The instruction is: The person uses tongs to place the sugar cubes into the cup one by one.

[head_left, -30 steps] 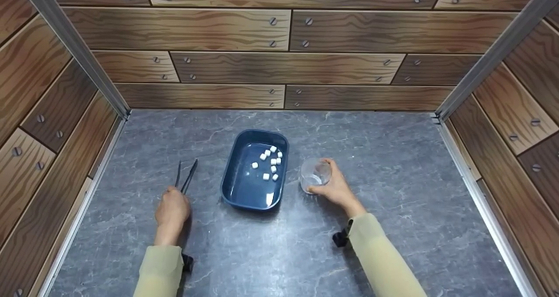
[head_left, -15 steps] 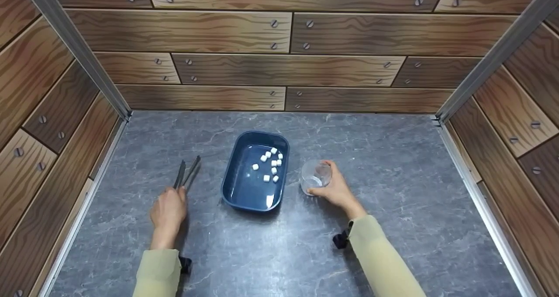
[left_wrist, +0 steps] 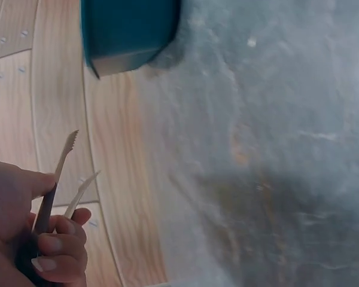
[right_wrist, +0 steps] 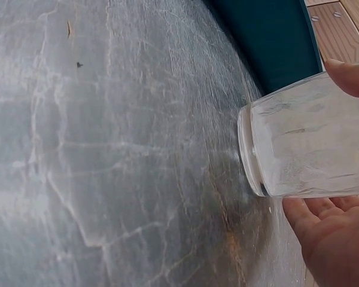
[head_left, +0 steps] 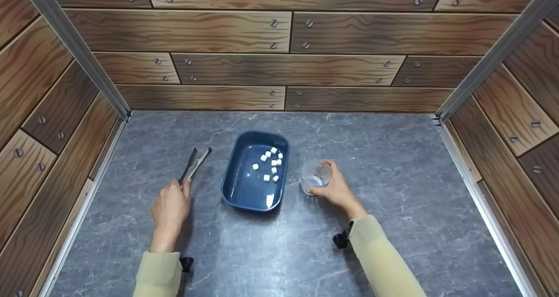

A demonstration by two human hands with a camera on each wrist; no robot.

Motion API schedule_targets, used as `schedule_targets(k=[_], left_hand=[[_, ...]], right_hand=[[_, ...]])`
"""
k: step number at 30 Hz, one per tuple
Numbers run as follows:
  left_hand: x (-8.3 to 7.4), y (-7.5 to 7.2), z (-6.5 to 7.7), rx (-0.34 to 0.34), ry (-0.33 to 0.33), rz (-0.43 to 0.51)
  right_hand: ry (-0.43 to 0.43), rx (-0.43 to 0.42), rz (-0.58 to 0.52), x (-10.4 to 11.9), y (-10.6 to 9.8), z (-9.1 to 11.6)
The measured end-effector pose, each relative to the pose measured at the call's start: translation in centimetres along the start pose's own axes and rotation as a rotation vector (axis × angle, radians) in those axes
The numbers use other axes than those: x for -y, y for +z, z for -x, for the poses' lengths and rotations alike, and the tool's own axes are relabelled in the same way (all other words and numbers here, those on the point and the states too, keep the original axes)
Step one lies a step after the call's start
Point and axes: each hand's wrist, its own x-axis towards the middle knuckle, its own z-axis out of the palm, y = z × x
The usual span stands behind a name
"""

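While the right hand (head_left: 338, 191) grips the clear cup (head_left: 314, 174) beside the blue tray (head_left: 242, 192) of white cubes (head_left: 274, 163), the left hand (head_left: 170, 206) — curled round spread tongs (head_left: 200, 162) — had best lower them squarely before squeezing.

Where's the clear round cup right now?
In the head view, the clear round cup is in the right hand, just right of the dark-blue rectangular tray.

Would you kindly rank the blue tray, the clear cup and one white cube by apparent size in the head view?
Blue tray, largest
Clear cup
White cube, smallest; the cubes look much alike
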Motion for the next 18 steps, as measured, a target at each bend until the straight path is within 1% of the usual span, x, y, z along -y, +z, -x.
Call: schedule_targets(k=[4,10,14,18], left_hand=[[-0.9,-0.6,0.3,-0.046,0.076,0.007],[-2.3,-1.3,0.7,-0.084,0.202,0.010],[-3.1,-1.4,0.8,-0.120,0.295,0.037],[-3.9,-1.3,1.0,-0.147,0.373,0.045]], right_hand=[[0.012,0.001,0.006,0.0,0.0,0.0],[0.007,0.003,0.014,0.0,0.0,0.0],[0.001,-0.002,0.008,0.1,0.0,0.0],[-0.004,-0.002,-0.004,0.0,0.1,0.0]])
